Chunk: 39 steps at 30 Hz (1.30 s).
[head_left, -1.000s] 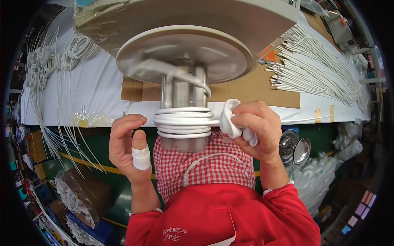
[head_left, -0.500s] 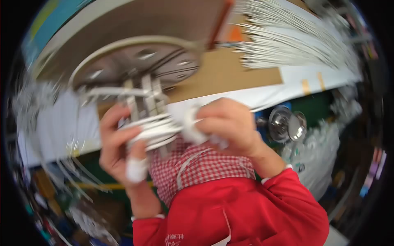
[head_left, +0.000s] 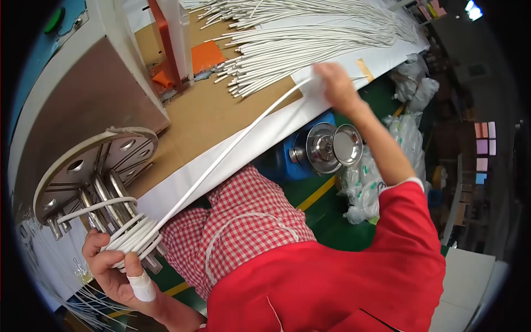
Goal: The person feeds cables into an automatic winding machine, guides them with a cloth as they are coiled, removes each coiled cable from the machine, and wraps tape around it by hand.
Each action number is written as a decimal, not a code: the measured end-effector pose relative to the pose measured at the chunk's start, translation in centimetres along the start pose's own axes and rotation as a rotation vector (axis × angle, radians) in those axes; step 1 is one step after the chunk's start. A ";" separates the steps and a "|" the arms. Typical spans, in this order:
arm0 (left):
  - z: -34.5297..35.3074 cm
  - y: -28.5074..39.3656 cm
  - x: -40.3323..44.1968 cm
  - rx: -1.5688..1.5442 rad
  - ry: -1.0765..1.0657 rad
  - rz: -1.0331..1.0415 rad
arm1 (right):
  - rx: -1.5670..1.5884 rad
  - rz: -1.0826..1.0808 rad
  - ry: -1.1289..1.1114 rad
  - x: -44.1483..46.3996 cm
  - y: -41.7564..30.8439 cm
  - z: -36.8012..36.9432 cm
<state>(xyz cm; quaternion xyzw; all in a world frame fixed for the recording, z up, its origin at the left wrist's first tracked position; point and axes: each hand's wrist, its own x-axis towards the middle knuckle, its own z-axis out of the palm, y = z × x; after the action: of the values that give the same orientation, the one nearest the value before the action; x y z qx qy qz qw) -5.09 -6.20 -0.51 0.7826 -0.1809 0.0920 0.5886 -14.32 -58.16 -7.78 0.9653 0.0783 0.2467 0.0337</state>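
A round metal disc (head_left: pixel 83 166) carries several shiny metal posts (head_left: pixel 113 193) at the lower left. Around their ends lies a coil of white cable (head_left: pixel 135 235). My left hand (head_left: pixel 119 271), its thumb wrapped in white tape, holds the coil from below with bent fingers. A single taut length of the cable (head_left: pixel 221 157) runs up and right from the coil to my right hand (head_left: pixel 334 88). Somewhat blurred, that hand is closed on the cable above the white-covered table edge.
Long bundles of white cables (head_left: pixel 310 50) lie across the back of the table. A red-edged upright panel (head_left: pixel 168 44) and an orange piece (head_left: pixel 207 58) stand near the machine housing (head_left: pixel 83 83). Beyond the table edge are a metal bowl-shaped part (head_left: pixel 348 145) and plastic bags (head_left: pixel 368 182).
My right hand has moved away from the coil, up and to the right, and a long cable length now stretches between them. My left hand stays at the coil; the view has shifted.
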 end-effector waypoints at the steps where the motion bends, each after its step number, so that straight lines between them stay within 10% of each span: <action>1: 0.1 0.1 0.0 -0.015 -0.003 -0.008 | -0.126 0.078 -0.078 -0.8 3.2 -0.7; 6: 0.2 0.4 -0.1 -0.019 0.008 -0.041 | -0.645 0.710 -0.555 -6.2 14.3 -3.3; 8: 0.0 0.4 -0.1 0.004 0.010 -0.034 | -0.420 1.040 -0.422 -9.2 17.1 -4.0; 15: 0.0 0.4 -0.1 0.034 0.018 -0.015 | -0.058 1.099 0.192 -10.1 5.7 -7.9; 20: 0.4 0.6 0.0 0.013 0.022 -0.025 | -0.165 0.820 -0.491 -11.5 -3.2 -11.5; 24: 0.4 0.3 0.1 0.029 0.031 0.024 | 0.230 0.693 -0.159 -2.2 -8.5 -10.6; 30: 0.7 0.0 1.0 -0.193 0.016 -0.216 | 0.751 -0.055 0.130 11.7 -23.5 -4.8; 39: -0.1 -5.0 -1.0 -1.161 -0.029 -0.592 | 0.821 -0.056 0.244 16.0 -32.2 -3.6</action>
<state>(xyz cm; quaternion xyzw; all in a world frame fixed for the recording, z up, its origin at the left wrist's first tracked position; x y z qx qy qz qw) -4.08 -4.77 -5.27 0.3553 0.0142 -0.1974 0.9136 -6.49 -23.67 -0.40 0.8599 0.1995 0.3064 -0.3563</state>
